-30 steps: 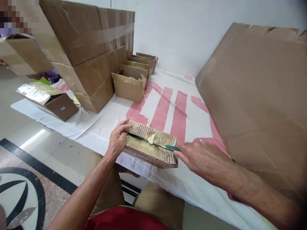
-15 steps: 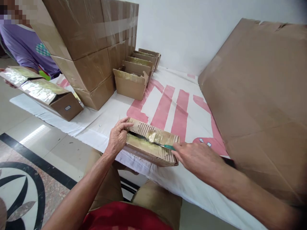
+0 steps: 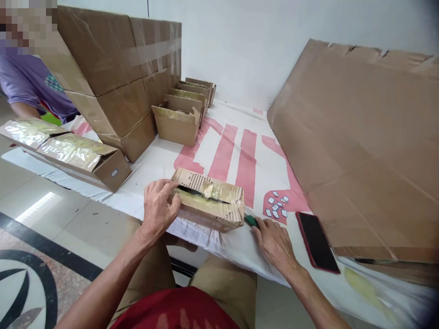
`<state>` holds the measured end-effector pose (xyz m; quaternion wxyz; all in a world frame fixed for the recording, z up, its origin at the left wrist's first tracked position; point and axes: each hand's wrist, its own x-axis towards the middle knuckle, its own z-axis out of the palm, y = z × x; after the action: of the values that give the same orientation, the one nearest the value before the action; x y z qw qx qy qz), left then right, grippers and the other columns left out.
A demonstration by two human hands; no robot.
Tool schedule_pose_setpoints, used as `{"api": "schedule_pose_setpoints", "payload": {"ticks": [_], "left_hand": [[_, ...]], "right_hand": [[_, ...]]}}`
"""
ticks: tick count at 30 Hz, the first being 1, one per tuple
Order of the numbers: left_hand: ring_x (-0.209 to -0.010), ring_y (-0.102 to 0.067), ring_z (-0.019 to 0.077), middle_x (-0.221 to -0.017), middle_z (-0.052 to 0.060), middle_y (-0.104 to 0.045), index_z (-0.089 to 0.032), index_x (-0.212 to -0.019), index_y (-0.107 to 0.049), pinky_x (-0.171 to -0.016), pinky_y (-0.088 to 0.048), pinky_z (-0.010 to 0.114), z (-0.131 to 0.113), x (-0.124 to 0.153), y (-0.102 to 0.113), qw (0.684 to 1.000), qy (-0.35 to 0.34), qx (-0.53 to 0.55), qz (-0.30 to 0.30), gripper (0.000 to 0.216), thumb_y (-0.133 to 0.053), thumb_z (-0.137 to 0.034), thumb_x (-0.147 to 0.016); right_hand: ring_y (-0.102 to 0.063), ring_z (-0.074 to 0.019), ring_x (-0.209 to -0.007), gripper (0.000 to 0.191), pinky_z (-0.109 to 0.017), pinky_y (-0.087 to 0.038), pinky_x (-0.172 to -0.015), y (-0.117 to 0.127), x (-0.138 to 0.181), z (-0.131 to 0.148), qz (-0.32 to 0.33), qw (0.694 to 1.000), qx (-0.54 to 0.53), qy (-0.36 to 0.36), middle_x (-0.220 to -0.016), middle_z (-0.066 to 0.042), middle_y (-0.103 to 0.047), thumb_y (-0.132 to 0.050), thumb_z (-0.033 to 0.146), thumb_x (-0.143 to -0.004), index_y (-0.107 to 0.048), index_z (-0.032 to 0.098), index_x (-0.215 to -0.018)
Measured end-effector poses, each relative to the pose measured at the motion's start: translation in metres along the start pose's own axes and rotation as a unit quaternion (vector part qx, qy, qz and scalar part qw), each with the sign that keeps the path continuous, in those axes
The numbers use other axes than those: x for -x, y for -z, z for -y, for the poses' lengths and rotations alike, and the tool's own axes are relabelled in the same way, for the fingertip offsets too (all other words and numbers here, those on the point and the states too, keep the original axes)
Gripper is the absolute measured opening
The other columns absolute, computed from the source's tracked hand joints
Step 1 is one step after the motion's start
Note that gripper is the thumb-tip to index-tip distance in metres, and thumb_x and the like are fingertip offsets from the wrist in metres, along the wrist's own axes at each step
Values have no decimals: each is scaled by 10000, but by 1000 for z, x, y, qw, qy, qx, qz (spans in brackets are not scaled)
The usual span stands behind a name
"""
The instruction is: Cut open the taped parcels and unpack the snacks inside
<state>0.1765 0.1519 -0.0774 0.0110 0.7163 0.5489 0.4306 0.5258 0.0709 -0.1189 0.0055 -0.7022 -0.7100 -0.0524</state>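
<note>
A small cardboard box [image 3: 207, 213] lies in front of me at the table's near edge. Its top has a dark slit along the middle, with crumpled clear tape beside it and torn, ribbed cardboard at the ends. My left hand [image 3: 160, 204] grips the box's left end, fingertips at the slit's corner and thumb on the near side. Just off the box's right end, low over the cloth, my right hand [image 3: 274, 240] is closed round the green handle of a knife [image 3: 251, 221]. I cannot make out the blade clearly now.
A red-edged phone [image 3: 318, 242] and several small white labels [image 3: 275, 206] lie on the right. Large cardboard [image 3: 360, 151] stands beyond them. Stacked cartons [image 3: 120, 105], open boxes [image 3: 176, 125] and taped boxes [image 3: 113, 173] are leftward, near a person in purple [image 3: 24, 77].
My right hand has drawn the knife out of the slit, off the box's right end and down to the cloth. My left hand stays on the box. The view has turned rightward, showing the phone.
</note>
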Motion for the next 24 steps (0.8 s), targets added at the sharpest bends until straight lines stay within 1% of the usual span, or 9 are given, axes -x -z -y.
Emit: {"api": "schedule_pose_setpoints", "payload": {"ticks": [2, 5, 8, 10, 14, 16, 18, 21, 24], "left_hand": [[-996, -654, 287, -1060, 94, -754, -198, -1011, -754, -943, -485, 474, -2, 0, 6, 997, -33, -41, 50, 244, -540, -185, -894], [-1073, -632, 317, -1079, 95, -775, -214, -999, -766, -972, -464, 504, -3, -8, 11, 986, -88, -79, 114, 288, -508, -147, -888], [-1105, -612, 369, -914, 115, -767, -223, -850, -756, -1011, -429, 572, -3, -20, 13, 973, -139, -105, 152, 249, -531, -124, -810], [-1078, -611, 384, -801, 120, -731, -228, -722, -707, -1054, -388, 618, -2, -27, 13, 967, -163, -101, 169, 182, -559, -137, -778], [-1146, -588, 373, -775, 100, -731, -246, -748, -702, -1169, -255, 672, 3, -34, 9, 963, -167, -13, 213, 182, -551, -148, -776], [-1243, -551, 369, -818, 91, -749, -253, -854, -730, -1191, -207, 693, 6, -38, 8, 955, -162, 21, 246, 256, -518, -135, -773], [-1259, -547, 357, -844, 80, -742, -254, -943, -738, -1192, -198, 710, 6, -44, 11, 948, -170, 26, 268, 345, -493, -110, -748], [-1125, -608, 315, -898, 63, -718, -250, -1056, -726, -1200, -220, 703, 3, -50, 25, 957, -190, 16, 218, 423, -505, -97, -729], [-1088, -630, 270, -936, 37, -713, -261, -1080, -706, -1242, -235, 632, 3, -39, 47, 967, -228, 17, 112, 377, -548, -85, -786]], "right_hand": [[-687, -282, -933, 337, -403, -482, -817, 14, -7, 5, -62, 996, -49, 45, -1019, -124, -750, -435, 327, -1045, -737, 178, -1063], [-655, -237, -949, 362, -384, -464, -895, 66, -22, 24, -160, 967, -147, 130, -1003, -96, -743, -426, 338, -1072, -757, 191, -1054], [-607, -234, -933, 351, -390, -436, -860, 110, -41, 59, -89, 965, -139, 205, -1005, -75, -734, -460, 327, -1062, -785, 234, -968], [-592, -266, -1010, 362, -424, -430, -879, 120, -53, 83, -31, 970, -101, 219, -1126, -95, -726, -493, 356, -1047, -802, 239, -899], [-395, -382, -1449, 390, -551, -354, -1107, 111, -70, 105, 20, 973, -69, 219, -1595, -181, -470, -502, 398, -1042, -807, 164, -975], [-285, -398, -1538, 355, -579, -308, -1166, 104, -77, 102, 48, 972, -105, 203, -1656, -205, -378, -562, 417, -1007, -780, 141, -958], [-327, -395, -1525, 271, -575, -337, -1161, 102, -81, 97, 57, 968, -167, 177, -1634, -201, -416, -678, 429, -921, -729, 165, -881], [-473, -354, -1423, 189, -536, -410, -1103, 108, -73, 93, -39, 956, -234, 170, -1560, -175, -515, -742, 357, -858, -641, 205, -809], [-566, -311, -1295, 155, -497, -418, -1059, 123, -48, 95, -156, 934, -204, 250, -1440, -153, -628, -654, 293, -949, -647, 211, -817]]}}
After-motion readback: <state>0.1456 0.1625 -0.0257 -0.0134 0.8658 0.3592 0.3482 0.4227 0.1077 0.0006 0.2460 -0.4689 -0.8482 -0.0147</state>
